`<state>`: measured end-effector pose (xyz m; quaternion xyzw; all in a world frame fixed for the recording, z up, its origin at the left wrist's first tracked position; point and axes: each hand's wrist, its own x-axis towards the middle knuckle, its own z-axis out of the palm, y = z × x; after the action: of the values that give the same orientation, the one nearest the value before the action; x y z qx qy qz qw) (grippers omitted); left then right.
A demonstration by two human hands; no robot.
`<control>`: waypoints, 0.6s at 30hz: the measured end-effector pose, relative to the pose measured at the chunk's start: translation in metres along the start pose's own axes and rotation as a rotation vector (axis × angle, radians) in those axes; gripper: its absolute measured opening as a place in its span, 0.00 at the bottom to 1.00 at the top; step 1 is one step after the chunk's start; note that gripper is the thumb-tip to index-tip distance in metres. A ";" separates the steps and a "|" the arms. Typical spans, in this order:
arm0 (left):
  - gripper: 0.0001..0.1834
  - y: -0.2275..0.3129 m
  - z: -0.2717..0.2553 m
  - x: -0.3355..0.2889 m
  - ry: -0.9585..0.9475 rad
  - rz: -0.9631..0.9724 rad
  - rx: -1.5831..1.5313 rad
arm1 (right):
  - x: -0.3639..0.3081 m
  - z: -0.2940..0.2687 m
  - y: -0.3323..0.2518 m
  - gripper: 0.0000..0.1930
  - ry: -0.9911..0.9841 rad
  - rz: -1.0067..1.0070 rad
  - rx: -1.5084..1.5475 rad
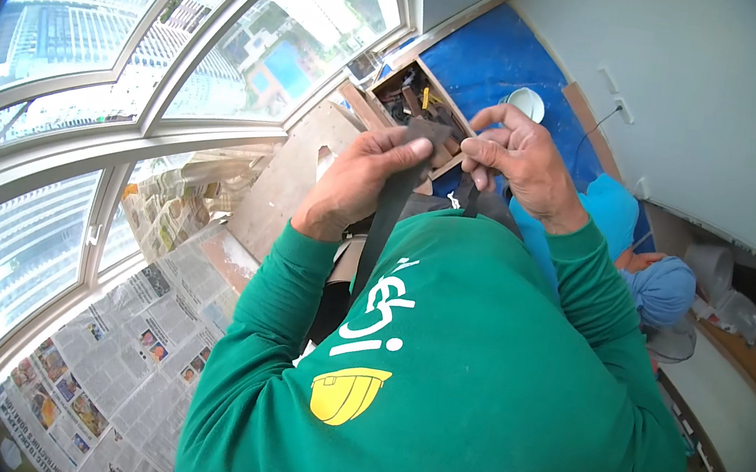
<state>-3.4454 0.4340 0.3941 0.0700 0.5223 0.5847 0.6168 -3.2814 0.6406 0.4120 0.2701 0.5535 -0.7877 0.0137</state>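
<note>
My left hand (362, 176) pinches a flat dark grey strap (387, 223) between thumb and fingers. The strap's short end sticks up past the thumb, and its long part hangs along the left side of my green sleeved top. Close by on the right, my right hand (528, 165) is closed, with thumb and forefinger together and the lower fingers curled at a narrow black strap (468, 200). That strap leads down to dark fabric (430, 207) at my waist. The fingers partly hide where the right hand grips it.
A wooden box (417, 97) of tools stands beyond my hands, near a pale bowl (525, 102) on blue floor sheeting (491, 49). Windows (271, 37) line the left, above newspaper sheets (130, 346). At right, another person with a blue head covering (663, 288) is low down.
</note>
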 end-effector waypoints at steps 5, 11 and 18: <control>0.17 -0.004 -0.013 0.026 -0.001 0.057 -0.163 | 0.006 -0.017 0.015 0.13 0.038 -0.009 0.176; 0.18 -0.008 -0.005 0.039 0.001 0.011 -0.109 | 0.008 -0.017 0.028 0.12 0.019 0.075 0.327; 0.16 0.004 0.012 0.025 0.071 0.031 0.171 | 0.010 0.001 0.051 0.11 -0.019 0.094 0.426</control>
<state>-3.4448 0.4615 0.3884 0.1096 0.5907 0.5494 0.5807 -3.2736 0.6227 0.3634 0.2849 0.3612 -0.8879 -0.0015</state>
